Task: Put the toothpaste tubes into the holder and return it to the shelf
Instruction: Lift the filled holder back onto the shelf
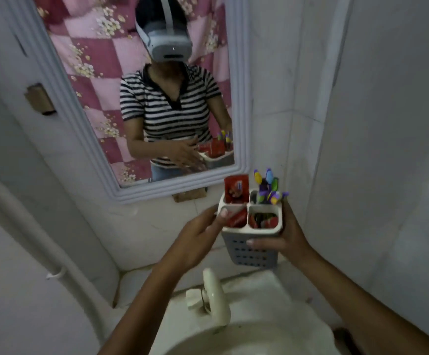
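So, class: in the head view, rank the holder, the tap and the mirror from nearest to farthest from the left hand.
1. Holder: touching the left hand, on its right.
2. Tap: below, over the basin.
3. Mirror: above, on the wall.

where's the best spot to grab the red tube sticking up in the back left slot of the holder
Pinch the flat crimped end of the red tube from above. It stands upright, clear of the holder rim, while its lower part is walled in by the compartment.
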A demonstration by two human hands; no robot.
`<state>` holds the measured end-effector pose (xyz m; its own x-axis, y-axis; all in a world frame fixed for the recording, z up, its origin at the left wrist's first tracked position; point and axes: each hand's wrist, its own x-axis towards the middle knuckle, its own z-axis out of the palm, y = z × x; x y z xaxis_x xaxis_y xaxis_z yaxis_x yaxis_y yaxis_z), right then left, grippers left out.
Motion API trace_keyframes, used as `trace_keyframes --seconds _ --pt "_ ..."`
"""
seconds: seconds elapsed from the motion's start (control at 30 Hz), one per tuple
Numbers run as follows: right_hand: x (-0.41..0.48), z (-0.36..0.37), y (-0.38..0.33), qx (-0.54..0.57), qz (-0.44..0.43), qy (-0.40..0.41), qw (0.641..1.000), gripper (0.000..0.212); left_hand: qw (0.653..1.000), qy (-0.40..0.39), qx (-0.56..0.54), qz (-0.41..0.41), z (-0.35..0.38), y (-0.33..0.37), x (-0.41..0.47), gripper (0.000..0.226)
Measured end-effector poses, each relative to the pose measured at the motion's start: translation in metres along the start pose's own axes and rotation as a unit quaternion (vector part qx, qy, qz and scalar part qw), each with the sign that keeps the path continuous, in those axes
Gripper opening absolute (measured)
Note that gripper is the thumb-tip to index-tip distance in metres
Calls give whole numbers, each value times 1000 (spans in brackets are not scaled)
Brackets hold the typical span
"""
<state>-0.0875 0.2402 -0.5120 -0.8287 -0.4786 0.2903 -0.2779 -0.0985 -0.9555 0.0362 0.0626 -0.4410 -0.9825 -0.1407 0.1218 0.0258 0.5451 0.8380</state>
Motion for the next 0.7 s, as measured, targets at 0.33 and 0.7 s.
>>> trace_keyframes --seconds 0.33,0.7 --pt "95 -7 -324 73 -276 21 958 43 904 227 168 320 -165 221 27 58" --pt "152 2 -581 39 -314 285 905 129 637 452 586 215 -314 338 103 97"
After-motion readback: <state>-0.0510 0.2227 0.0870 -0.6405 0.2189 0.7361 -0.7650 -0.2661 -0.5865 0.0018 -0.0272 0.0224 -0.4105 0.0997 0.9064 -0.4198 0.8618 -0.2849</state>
